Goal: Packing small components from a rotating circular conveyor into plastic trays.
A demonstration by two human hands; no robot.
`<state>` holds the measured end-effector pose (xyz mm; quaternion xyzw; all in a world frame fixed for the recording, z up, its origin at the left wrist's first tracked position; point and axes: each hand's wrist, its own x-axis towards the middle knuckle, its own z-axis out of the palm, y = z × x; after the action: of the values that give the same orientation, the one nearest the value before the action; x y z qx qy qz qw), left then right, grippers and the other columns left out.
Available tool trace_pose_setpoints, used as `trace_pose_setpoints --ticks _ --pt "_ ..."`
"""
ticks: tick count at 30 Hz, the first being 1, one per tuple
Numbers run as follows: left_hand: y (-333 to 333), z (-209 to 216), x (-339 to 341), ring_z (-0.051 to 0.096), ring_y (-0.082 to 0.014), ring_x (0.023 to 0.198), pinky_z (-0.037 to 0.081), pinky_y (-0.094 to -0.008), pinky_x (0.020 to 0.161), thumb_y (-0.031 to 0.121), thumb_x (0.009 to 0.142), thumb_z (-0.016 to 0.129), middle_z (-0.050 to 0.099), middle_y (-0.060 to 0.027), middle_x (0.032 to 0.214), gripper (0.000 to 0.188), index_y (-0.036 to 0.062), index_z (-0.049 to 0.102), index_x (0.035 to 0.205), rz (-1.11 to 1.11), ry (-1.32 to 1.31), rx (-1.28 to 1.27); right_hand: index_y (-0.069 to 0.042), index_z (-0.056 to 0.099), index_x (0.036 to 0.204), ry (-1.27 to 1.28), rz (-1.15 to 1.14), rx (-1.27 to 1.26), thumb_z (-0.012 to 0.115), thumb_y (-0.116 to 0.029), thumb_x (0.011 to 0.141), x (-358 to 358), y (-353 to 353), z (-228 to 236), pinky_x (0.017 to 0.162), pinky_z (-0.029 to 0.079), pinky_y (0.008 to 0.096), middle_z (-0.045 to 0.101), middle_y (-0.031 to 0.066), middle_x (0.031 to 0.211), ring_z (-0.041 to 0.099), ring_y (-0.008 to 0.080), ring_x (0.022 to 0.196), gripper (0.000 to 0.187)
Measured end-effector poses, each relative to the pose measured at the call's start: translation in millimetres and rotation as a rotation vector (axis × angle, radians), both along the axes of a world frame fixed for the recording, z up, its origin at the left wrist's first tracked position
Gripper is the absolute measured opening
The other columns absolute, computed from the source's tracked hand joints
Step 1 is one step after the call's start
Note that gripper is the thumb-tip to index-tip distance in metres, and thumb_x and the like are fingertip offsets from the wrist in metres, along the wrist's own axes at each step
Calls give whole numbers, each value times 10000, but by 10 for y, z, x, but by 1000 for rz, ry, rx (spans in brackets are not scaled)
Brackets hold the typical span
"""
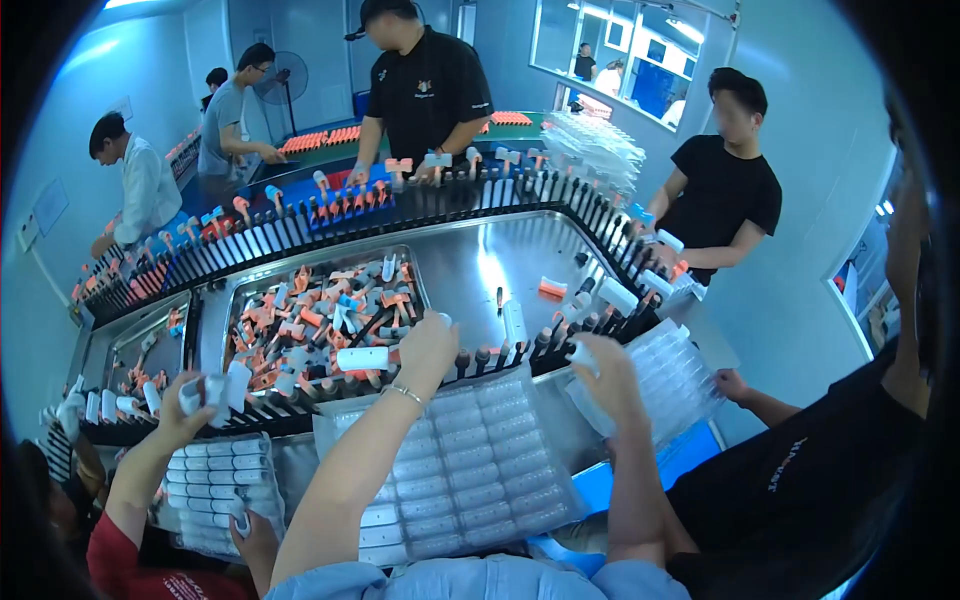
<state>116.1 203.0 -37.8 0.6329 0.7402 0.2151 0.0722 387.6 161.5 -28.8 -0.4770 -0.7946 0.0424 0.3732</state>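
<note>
My left hand (428, 352), wearing a bracelet, reaches over the peg rack, fingers closed around something with a small white edge showing. Beside it, a white rounded plastic piece (362, 358) sits on the rack. My right hand (606, 372) is closed at the rack's right part, its curled fingers on a white plastic piece (583, 357) that they partly hide. Below my hands lies a clear plastic blister tray (480, 430) with rows of pockets. White pieces (380, 535) fill pockets at its near left, partly behind my left forearm.
A metal bin (425, 285) holds a heap of orange, grey and white parts. Black pegs (250, 245) ring the metal table (460, 245). Left, a red-sleeved person's hand (190, 405) holds a white part. Another blister tray (660, 375) lies at right, near a co-worker's hand (733, 384).
</note>
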Motion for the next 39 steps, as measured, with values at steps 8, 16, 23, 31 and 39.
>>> trace_pose_setpoints --ticks 8,16,23,31,39 --pt "-341 -53 -493 634 -351 780 514 -438 656 373 813 595 636 -214 792 407 -18 553 915 181 -17 130 -93 597 1065 -216 262 -51 675 -104 692 -314 744 198 855 446 364 601 89 1093 550 281 1023 381" --pt "-688 -81 -1063 636 -364 724 511 -457 612 382 793 611 632 -206 736 403 -1 547 903 238 74 225 35 563 909 -595 139 -222 579 -409 812 -1248 785 122 670 504 440 635 229 746 635 375 740 455" --pt "-1850 267 -1257 534 -331 849 433 -402 751 141 759 665 544 -136 903 221 46 578 939 -89 -145 460 9 520 903 -388 30 -113 530 -457 858 -1758 573 -23 536 495 438 613 156 612 632 348 625 468" --pt "-2713 -68 -1047 512 -265 895 399 -366 785 207 723 685 513 -80 908 228 85 623 905 -367 29 10 14 454 1158 -241 225 -61 526 -360 866 -2219 359 -137 613 504 449 631 207 782 630 364 727 479" --pt "-2657 -201 -994 495 -269 930 396 -388 799 278 740 672 505 -89 942 275 80 587 910 -482 160 -29 -4 435 1203 -314 338 -14 562 -366 831 -2860 148 -109 684 504 420 583 202 923 618 333 794 534"
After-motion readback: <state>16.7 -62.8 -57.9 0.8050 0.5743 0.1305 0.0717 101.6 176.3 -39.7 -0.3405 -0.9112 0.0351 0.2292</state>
